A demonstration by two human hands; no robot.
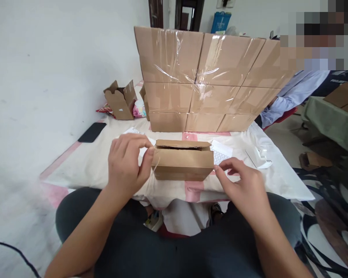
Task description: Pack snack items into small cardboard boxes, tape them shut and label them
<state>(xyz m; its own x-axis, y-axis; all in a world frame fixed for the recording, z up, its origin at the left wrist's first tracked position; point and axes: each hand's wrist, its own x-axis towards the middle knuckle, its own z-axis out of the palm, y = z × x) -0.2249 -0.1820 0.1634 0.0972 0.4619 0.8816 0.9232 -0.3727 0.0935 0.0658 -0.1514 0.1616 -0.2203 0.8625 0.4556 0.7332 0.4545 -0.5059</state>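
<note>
A small brown cardboard box (182, 162) lies on the cloth-covered low table (92, 164) right in front of me, its top flap nearly closed. My left hand (127, 164) pinches at the box's left end, fingers curled with the thumb against the cardboard. My right hand (243, 185) touches the box's lower right corner with pinched fingertips. A strip of clear tape seems to run between the two hands, though it is hard to make out.
A tall stack of taped cardboard boxes (205, 77) stands behind the small box. An open small carton (120, 101) sits at the back left, a black phone (92, 132) at the left edge, a white tape dispenser (259, 157) at right. A white sheet (220, 152) lies behind the box. Another person's sleeve (290, 96) shows at right.
</note>
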